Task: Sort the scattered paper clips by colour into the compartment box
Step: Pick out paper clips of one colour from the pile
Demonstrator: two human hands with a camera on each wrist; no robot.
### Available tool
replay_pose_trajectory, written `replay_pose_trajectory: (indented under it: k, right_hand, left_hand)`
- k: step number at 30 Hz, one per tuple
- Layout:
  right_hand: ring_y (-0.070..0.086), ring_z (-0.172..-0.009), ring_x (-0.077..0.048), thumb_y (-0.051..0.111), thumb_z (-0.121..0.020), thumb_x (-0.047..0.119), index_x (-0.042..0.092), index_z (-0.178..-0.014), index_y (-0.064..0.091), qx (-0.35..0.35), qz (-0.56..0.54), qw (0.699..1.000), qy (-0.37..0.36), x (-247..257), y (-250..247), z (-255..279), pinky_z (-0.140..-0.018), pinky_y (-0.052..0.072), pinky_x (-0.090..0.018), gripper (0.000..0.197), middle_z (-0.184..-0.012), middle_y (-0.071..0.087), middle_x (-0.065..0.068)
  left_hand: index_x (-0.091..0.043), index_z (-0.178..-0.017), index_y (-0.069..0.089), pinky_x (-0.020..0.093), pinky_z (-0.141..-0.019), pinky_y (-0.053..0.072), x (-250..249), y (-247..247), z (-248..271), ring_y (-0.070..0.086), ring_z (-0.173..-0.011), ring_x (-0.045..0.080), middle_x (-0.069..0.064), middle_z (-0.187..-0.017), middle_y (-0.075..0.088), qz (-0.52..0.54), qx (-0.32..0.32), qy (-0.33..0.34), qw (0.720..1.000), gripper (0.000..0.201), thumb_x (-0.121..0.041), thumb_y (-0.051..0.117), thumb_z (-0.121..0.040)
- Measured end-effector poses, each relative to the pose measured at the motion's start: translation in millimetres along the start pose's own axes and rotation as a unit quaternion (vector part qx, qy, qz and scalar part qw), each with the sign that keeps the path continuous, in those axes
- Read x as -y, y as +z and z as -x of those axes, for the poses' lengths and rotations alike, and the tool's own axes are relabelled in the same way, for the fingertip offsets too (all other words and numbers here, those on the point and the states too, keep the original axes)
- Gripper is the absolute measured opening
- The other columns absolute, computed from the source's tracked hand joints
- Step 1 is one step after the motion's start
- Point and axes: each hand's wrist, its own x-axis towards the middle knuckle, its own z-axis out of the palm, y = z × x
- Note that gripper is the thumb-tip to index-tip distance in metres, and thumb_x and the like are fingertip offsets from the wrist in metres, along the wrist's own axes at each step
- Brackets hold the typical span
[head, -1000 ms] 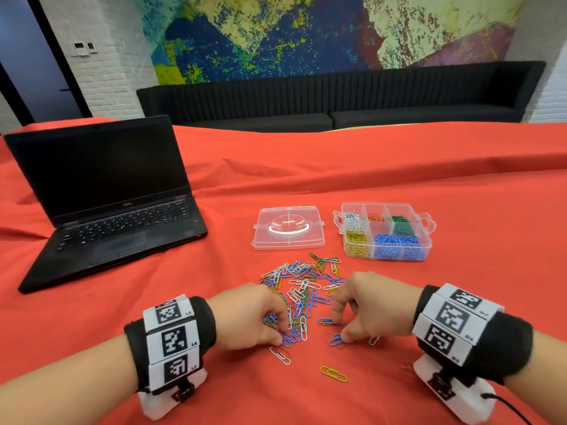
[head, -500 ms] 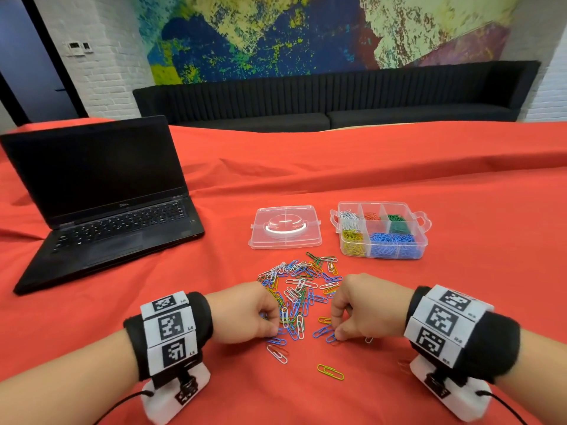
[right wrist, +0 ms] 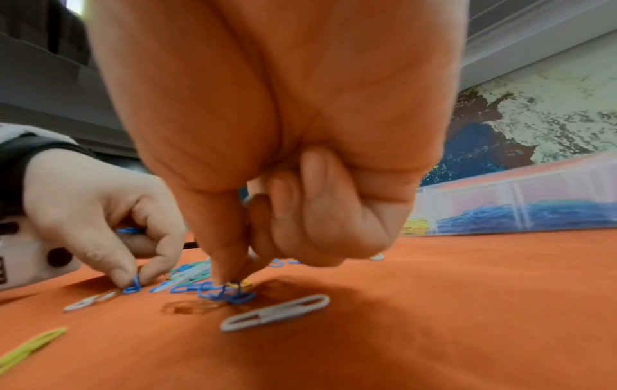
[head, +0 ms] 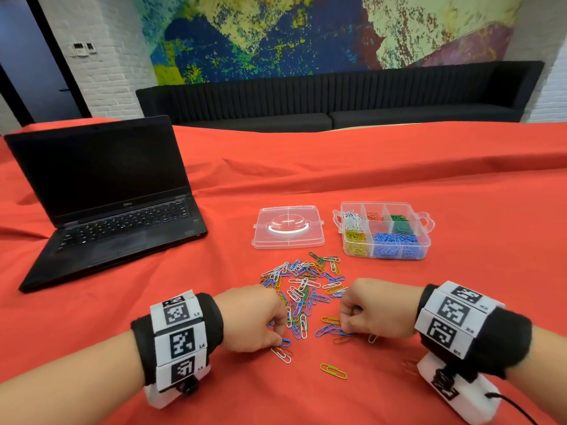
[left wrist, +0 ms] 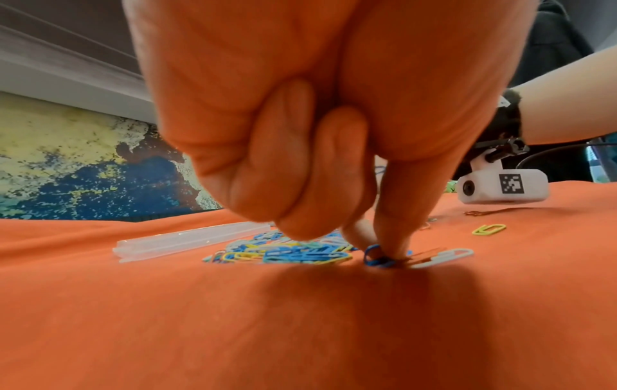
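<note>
Both my hands have drawn a little nearer to me since a second ago, working the near fringe of the heap of mixed-colour wire paper clips [head: 303, 286] on the red cloth-covered table [head: 107, 308]. My left hand [head: 254, 320] is curled tight, thumb and forefinger pinching a blue wire paper clip [left wrist: 375, 257] that is tipped up on one end against the cloth; a white clip [head: 282, 354] lies just beside it. My right hand [head: 372, 311] is curled the same way, its fingertips [right wrist: 227, 277] pinching down into a small tangle of blue clips [right wrist: 227, 294] with a yellow one caught in it. Whether that tangle is off the cloth yet, I cannot tell.

The clear plastic compartment box [head: 428, 237] stands open toward the far right of the table, its blue section at the near right already well filled, with white, red, green and yellow in the others. Its clear lid [head: 288, 227] lies just to its left, and a black open laptop [head: 110, 204] sits at the far left.

To do this step well, I reckon I should roll each clip onto my fingertip rather than scrape it, because the cloth gives and thin wire slips flat. On the right I would shake off the yellow clip before lifting, or it goes into the blue section by mistake. A lone yellow-green clip [head: 333, 371] lies nearest me.
</note>
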Motion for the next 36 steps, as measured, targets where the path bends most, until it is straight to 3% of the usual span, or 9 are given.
replay_pose_trajectory:
  k: [10,13,19,22,24,26,29,31,36]
  right_hand:
    - [0.046,-0.051,0.002,0.062,-0.083,0.020,0.024,-0.077,0.064,-0.008,0.054,0.999,-0.007,3,2,3,-0.054,0.038,-0.014,0.007,-0.059,0.054,0.010]
    - [0.046,-0.045,0.006,0.057,-0.085,0.016,0.024,-0.077,0.061,-0.005,0.026,1.000,-0.005,1,0,6,-0.047,0.034,-0.006,0.012,-0.056,0.051,0.013]
    - [0.049,-0.051,0.004,0.071,-0.079,0.029,0.028,-0.076,0.065,-0.035,0.016,0.999,0.016,-10,-2,11,-0.052,0.035,-0.010,0.006,-0.056,0.053,0.014]
    - [0.048,-0.055,0.001,0.068,-0.079,0.027,0.027,-0.075,0.064,-0.019,0.050,0.999,0.012,-7,0,13,-0.055,0.038,-0.014,0.006,-0.059,0.054,0.014]
    - [0.048,-0.056,-0.001,0.061,-0.082,0.023,0.025,-0.074,0.062,-0.015,0.069,0.997,0.017,-7,1,15,-0.057,0.039,-0.016,0.008,-0.060,0.054,0.012]
    - [0.046,-0.055,-0.004,0.054,-0.085,0.021,0.023,-0.072,0.058,-0.022,0.072,0.997,0.021,-10,0,17,-0.054,0.036,-0.014,0.014,-0.061,0.053,0.009]
    - [0.039,-0.047,-0.004,0.052,-0.087,0.020,0.020,-0.073,0.057,-0.011,-0.005,0.999,0.031,-18,-4,18,-0.047,0.032,-0.011,0.015,-0.058,0.048,0.008]
    - [0.034,-0.042,-0.006,0.053,-0.084,0.018,0.018,-0.071,0.056,0.006,-0.189,0.980,0.066,-22,-7,20,-0.042,0.032,-0.021,0.012,-0.058,0.045,0.003]
    - [0.031,-0.041,-0.014,0.043,-0.047,0.007,0.012,-0.061,0.047,0.047,-0.645,0.760,0.065,-28,-16,26,-0.039,0.024,-0.014,0.015,-0.065,0.047,-0.010]
  left_hand:
    - [-0.017,-0.084,0.061,0.023,-0.061,0.036,9,4,0,0.045,-0.066,0.013,-0.006,-0.073,0.052,0.009,0.034,0.010,0.999,0.011,-0.024,0.053,-0.088]
    - [-0.019,-0.076,0.052,0.020,-0.046,0.031,15,4,0,0.034,-0.045,0.006,-0.005,-0.059,0.041,0.206,0.063,-0.016,0.976,0.008,-0.018,0.053,-0.085]
    - [-0.014,-0.064,0.044,0.007,-0.041,0.021,34,-7,0,0.026,-0.035,0.006,0.005,-0.053,0.031,0.752,0.117,-0.028,0.648,0.005,-0.018,0.047,-0.065]
    - [-0.013,-0.062,0.040,0.012,-0.040,0.015,32,-8,-8,0.029,-0.035,0.010,0.005,-0.057,0.034,0.804,0.106,-0.004,0.586,0.026,-0.029,0.059,-0.071]
    - [-0.015,-0.058,0.039,0.013,-0.038,0.012,21,-9,-12,0.028,-0.032,0.010,0.002,-0.056,0.034,0.797,0.096,-0.020,0.596,0.030,-0.029,0.058,-0.076]
    - [-0.017,-0.058,0.039,0.011,-0.036,0.012,9,-8,-17,0.025,-0.031,0.008,-0.002,-0.052,0.032,0.745,0.072,-0.050,0.661,0.034,-0.026,0.052,-0.088]
    - [-0.018,-0.065,0.050,0.016,-0.038,0.022,-10,-6,-25,0.030,-0.035,0.006,-0.007,-0.047,0.034,0.474,-0.003,-0.032,0.880,0.033,-0.029,0.052,-0.097]
    - [-0.018,-0.080,0.060,0.021,-0.051,0.034,-21,-3,-30,0.043,-0.053,0.007,-0.007,-0.060,0.047,0.231,-0.018,0.007,0.973,0.021,-0.034,0.057,-0.093]
    - [-0.016,-0.102,0.060,0.024,-0.071,0.036,-40,0,-37,0.054,-0.094,0.020,-0.002,-0.092,0.054,0.077,-0.017,-0.004,0.997,0.023,-0.034,0.062,-0.089]
